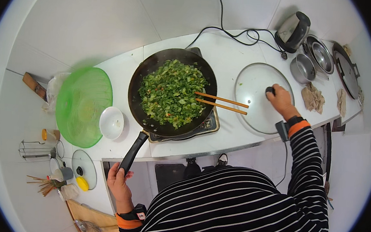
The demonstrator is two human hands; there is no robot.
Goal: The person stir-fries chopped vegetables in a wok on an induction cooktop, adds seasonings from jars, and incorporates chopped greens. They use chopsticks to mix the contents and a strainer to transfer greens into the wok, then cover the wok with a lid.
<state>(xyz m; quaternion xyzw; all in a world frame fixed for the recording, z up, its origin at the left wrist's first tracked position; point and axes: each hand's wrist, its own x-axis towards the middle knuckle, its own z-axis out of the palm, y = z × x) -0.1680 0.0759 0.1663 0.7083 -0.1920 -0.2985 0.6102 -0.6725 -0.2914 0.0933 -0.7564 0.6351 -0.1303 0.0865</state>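
Note:
Chopped green vegetables (pixel 174 94) fill a black frying pan (pixel 135 104) on an electric cooktop (pixel 211 123). A pair of wooden chopsticks (pixel 225 102) rests in the greens, their ends sticking out over the pan's right rim. Around the end of the black pan handle (pixel 134 151) are the fingers of my left hand (pixel 119 182). At the right, my right hand (pixel 280 99) grips the black knob (pixel 270 90) of a large glass lid (pixel 254 88), which lies on the white counter or close above it; the exact contact cannot be told.
Left of the pan are a white bowl (pixel 111 122) and a green mesh basket (pixel 83 108). A second glass lid (pixel 90 165) lies lower left. An electric kettle (pixel 293 31), metal pots (pixel 303 68) and crumpled cloths (pixel 313 98) stand at the right; a black cord (pixel 240 38) runs behind.

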